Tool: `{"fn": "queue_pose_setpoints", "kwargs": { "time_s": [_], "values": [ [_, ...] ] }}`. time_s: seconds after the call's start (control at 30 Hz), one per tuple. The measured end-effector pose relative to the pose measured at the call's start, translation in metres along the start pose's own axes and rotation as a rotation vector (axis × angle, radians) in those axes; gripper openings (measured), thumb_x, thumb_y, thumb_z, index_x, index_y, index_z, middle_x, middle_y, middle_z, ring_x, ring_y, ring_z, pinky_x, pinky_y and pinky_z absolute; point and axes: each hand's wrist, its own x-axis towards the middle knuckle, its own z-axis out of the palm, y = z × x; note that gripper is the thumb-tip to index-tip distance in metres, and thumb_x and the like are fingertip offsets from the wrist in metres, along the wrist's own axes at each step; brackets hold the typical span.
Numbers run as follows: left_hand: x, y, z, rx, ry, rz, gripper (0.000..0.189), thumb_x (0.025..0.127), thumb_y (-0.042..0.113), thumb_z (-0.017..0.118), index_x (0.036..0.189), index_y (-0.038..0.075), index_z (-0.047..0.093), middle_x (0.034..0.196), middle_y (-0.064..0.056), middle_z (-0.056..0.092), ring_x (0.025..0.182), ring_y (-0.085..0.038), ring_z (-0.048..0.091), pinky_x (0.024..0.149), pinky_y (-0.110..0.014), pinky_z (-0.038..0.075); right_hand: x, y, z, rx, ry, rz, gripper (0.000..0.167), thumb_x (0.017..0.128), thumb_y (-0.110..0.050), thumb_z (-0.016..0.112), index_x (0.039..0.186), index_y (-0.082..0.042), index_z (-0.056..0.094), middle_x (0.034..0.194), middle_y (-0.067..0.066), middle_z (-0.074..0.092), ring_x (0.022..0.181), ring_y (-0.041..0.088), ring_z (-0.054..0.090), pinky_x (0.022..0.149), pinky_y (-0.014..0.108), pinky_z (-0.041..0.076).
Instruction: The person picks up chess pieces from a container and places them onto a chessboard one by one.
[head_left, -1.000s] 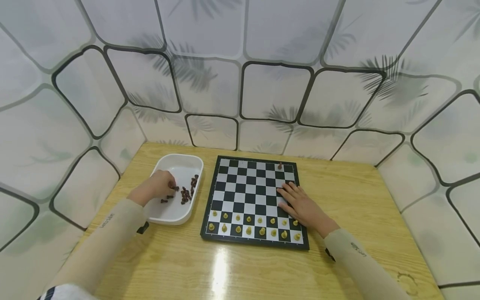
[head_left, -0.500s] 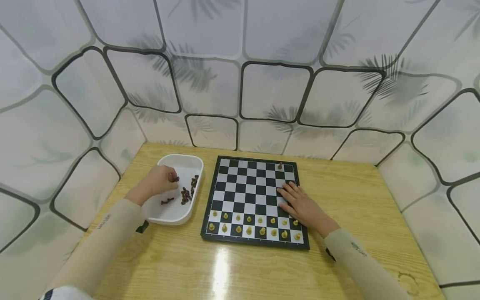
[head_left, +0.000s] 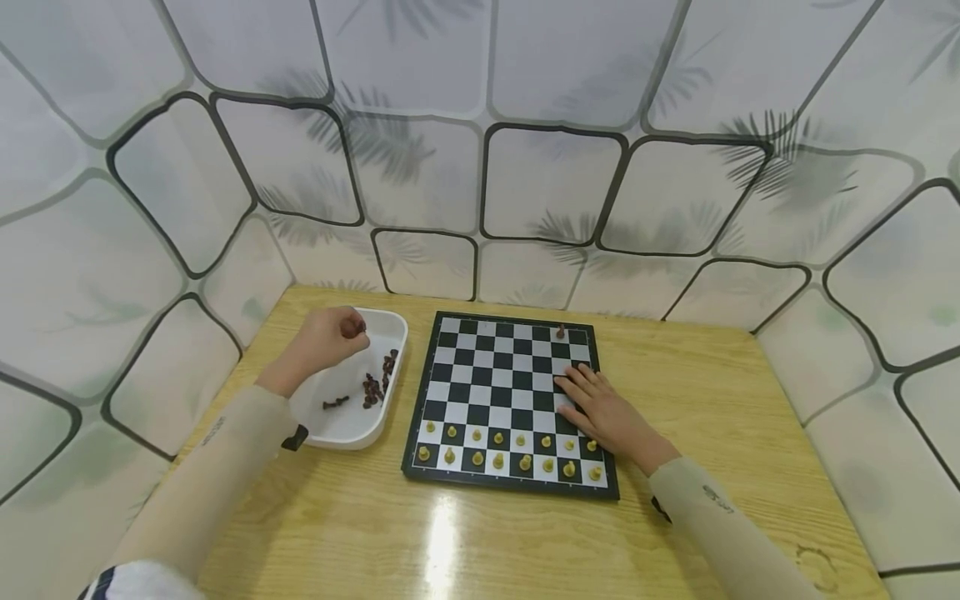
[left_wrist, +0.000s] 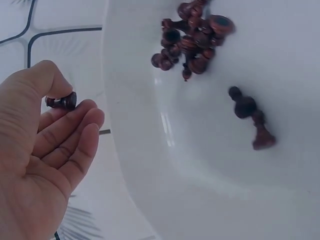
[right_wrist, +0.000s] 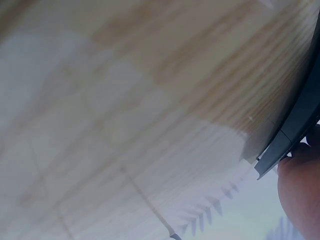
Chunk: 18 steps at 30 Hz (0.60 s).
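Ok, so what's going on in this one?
A person is at a wooden table with a chessboard. The left hand pinches one dark chess piece above the white tray, where more dark pieces lie loose. The right hand rests flat on the board's right side. Light pieces fill the two near rows; one dark piece stands in the far row.

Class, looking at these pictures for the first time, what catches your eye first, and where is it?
The chessboard at the table's centre stands out, with pale pieces filling its two nearest rows and the right hand flat on it. Left of it, the left hand pinches a dark chess piece above a white tray holding more dark pieces.
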Motion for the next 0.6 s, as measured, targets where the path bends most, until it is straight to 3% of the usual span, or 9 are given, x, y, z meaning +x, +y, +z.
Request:
{"fn": "queue_pose_setpoints", "kwargs": {
  "time_s": [0.2, 0.6],
  "values": [
    [0.008, 0.016, -0.001, -0.022, 0.045, 0.034, 0.022, 0.097, 0.021, 0.066, 0.107, 0.003, 0.074, 0.096, -0.013, 0.077, 0.083, -0.025, 0.071, 0.075, -0.039, 0.056, 0.0, 0.0, 0.0, 0.001, 0.002, 0.0, 0.064, 0.111, -0.045, 0.05, 0.162, -0.008, 0.041, 0.17, 0.022, 0.033, 0.16, 0.045, 0.023, 0.128, 0.063, 0.02],
    [0.026, 0.053, 0.006, -0.071, 0.066, 0.08, 0.021, 0.097, 0.018, 0.071, 0.108, 0.002, 0.078, 0.099, -0.015, 0.078, 0.088, -0.028, 0.071, 0.078, -0.041, 0.057, 0.0, 0.0, 0.001, -0.007, 0.003, 0.0, 0.064, 0.111, -0.046, 0.049, 0.162, -0.009, 0.041, 0.17, 0.021, 0.033, 0.16, 0.045, 0.024, 0.128, 0.064, 0.022]
  ]
}}
